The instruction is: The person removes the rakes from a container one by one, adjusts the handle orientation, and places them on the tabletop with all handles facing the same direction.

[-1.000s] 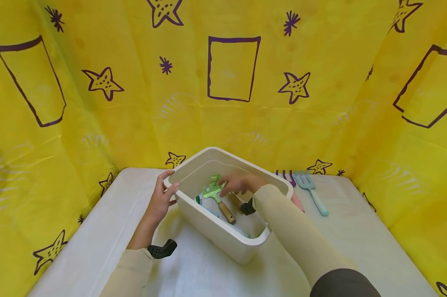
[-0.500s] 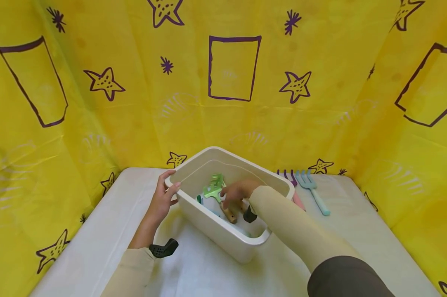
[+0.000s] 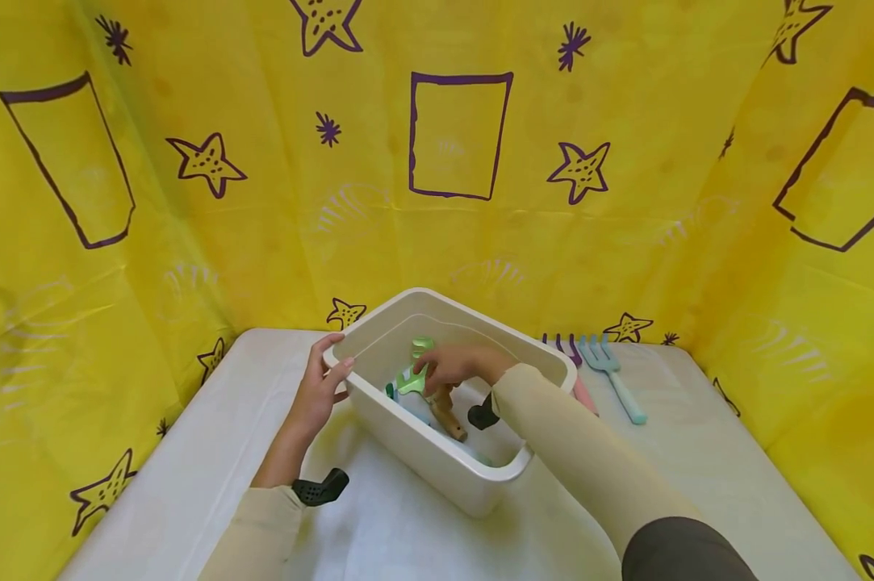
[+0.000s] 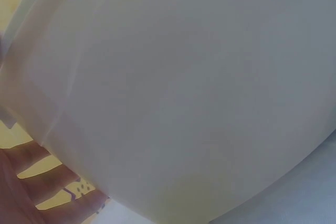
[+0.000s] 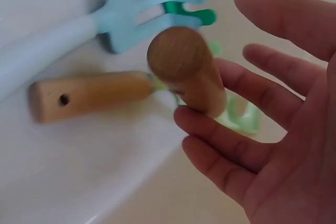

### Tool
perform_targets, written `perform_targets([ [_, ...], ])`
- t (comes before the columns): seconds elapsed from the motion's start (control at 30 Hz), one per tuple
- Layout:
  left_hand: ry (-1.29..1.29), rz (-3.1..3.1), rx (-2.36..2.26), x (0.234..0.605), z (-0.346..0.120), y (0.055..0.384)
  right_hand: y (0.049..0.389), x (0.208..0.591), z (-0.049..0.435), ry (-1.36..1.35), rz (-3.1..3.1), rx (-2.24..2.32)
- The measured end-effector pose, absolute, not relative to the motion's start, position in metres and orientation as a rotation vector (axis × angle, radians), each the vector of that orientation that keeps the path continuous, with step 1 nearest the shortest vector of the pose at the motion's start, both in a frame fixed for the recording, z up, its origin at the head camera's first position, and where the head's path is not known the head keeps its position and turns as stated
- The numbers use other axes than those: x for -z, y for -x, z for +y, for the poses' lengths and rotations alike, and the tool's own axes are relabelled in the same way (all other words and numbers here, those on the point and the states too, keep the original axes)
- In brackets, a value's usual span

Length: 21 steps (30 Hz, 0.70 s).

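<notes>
My left hand [image 3: 316,389] grips the corner of a white plastic bin [image 3: 415,444], thumb over the rim. In the left wrist view its fingers [image 4: 52,182] show beyond the wall. Inside the bin, my right hand [image 3: 457,365] touches a tilted wooden handle [image 5: 178,56] with relaxed fingers; the thumb is apart from it. A second wooden handle [image 5: 94,95] lies beside it. Light green tines [image 3: 411,381] show past my fingers; which handle bears them is partly hidden. A light blue fork [image 5: 131,17] lies over a dark green tool [image 5: 205,17].
Right of the bin, a light blue hand fork [image 3: 614,379] lies on the white tabletop [image 3: 698,460]. Between it and the bin are purple tines [image 3: 570,349] and a pink handle [image 3: 584,395], partly hidden. Yellow patterned cloth [image 3: 451,234] surrounds the table.
The right hand moved down to the wooden handles, then back toward the green tines. One wooden handle is now tilted up against its fingers. The left hand stays on the bin.
</notes>
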<state>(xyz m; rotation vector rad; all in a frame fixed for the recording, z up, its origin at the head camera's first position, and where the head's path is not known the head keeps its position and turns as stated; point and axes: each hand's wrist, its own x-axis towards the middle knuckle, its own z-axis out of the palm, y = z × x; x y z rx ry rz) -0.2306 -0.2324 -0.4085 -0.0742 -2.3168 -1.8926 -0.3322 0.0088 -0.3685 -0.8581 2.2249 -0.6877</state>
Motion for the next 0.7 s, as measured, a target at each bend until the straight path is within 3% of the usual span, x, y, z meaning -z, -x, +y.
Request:
perform_targets([
  [0.3,0.079,-2.353,1.876,0.382,-0.223,0.213,0.332,0.357,0.013,0.897,2.154,0.857],
  [0.7,0.09,-2.312,1.872,0.412,-0.233,0.233,0.333,0.35,0.017,1.009,2.278,0.944],
])
